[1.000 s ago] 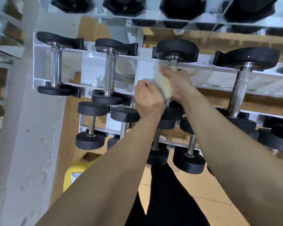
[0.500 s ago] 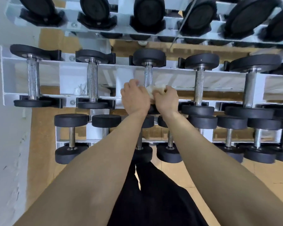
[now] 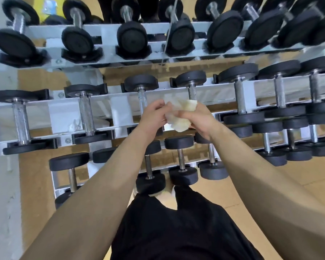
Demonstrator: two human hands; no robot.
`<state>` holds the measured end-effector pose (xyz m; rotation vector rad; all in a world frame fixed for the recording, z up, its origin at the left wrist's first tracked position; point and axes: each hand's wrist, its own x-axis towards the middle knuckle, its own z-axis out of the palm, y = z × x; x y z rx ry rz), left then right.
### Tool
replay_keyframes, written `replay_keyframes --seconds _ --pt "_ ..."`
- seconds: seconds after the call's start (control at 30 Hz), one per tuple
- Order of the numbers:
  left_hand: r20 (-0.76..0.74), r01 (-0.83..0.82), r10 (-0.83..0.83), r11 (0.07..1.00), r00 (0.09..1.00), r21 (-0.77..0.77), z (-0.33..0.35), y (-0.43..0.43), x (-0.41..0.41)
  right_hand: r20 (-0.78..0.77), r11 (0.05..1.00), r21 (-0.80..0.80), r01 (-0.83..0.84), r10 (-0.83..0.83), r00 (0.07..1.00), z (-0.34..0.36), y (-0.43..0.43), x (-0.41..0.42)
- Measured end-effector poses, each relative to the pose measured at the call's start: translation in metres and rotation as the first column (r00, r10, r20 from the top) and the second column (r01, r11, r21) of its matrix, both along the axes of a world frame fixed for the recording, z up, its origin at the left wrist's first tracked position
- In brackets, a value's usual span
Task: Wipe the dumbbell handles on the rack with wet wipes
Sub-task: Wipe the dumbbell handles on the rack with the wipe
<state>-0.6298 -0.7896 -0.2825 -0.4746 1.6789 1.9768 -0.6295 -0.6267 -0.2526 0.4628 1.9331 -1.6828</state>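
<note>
A: Where is your wipe (image 3: 180,117)?
B: Crumpled between your two hands, in front of the middle shelf of the rack (image 3: 120,107).
A: And your grip?
B: Your left hand (image 3: 152,119) pinches one edge, fingers curled; your right hand (image 3: 201,121) curls round the other side (thumb laid across). Whether it touches the dumbbell handle (image 3: 192,92) behind, I cannot tell.

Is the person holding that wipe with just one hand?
No, both the left hand and the right hand grip the crumpled wet wipe in front of the middle shelf of the dumbbell rack.
</note>
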Motion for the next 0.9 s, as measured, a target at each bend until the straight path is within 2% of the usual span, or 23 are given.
replay_keyframes --seconds 0.1,0.2,0.33,0.5,0.63,0.73,0.8,0.83,0.9 --pt "0.01 -0.073 0.074 0.996 0.997 -0.042 -0.004 0.017 -0.008 0.019 0.994 -0.079 0.073 -0.072 0.997 -0.006 0.033 -0.005" --pt "-0.028 -0.123 0.12 0.961 0.992 -0.249 -0.01 0.048 -0.019 0.065 0.986 -0.096 0.135 -0.129 0.99 -0.016 0.071 -0.015" --pt "-0.172 -0.226 0.169 0.884 0.971 -0.409 -0.022 0.094 -0.032 0.068 0.998 -0.025 0.061 -0.059 0.996 -0.038 0.116 -0.037" --pt "-0.195 -0.321 0.256 0.727 0.947 -0.607 -0.044 0.137 -0.05 0.081 1.0 -0.021 0.007 -0.005 0.997 -0.06 0.154 -0.075" --pt "-0.141 -0.379 0.385 0.661 0.912 -0.647 -0.066 0.15 -0.069 0.059 0.997 0.013 -0.073 0.072 0.996 -0.083 0.165 -0.108" --pt "-0.118 -0.412 0.451 0.637 0.885 -0.651 -0.079 0.15 -0.084 0.049 0.998 0.008 -0.065 0.065 0.997 -0.101 0.161 -0.129" --pt "-0.109 -0.412 0.472 0.607 0.875 -0.679 -0.084 0.147 -0.094 0.05 0.992 0.122 -0.044 0.039 0.998 -0.114 0.155 -0.138" --pt "-0.1 -0.407 0.485 0.586 0.869 -0.701 -0.088 0.144 -0.097 0.038 0.973 0.228 -0.036 0.028 0.999 -0.121 0.152 -0.14" --pt "-0.136 -0.456 0.536 0.527 0.833 -0.717 -0.095 0.14 -0.097 -0.049 0.854 0.521 0.0 0.03 0.998 -0.128 0.147 -0.137"
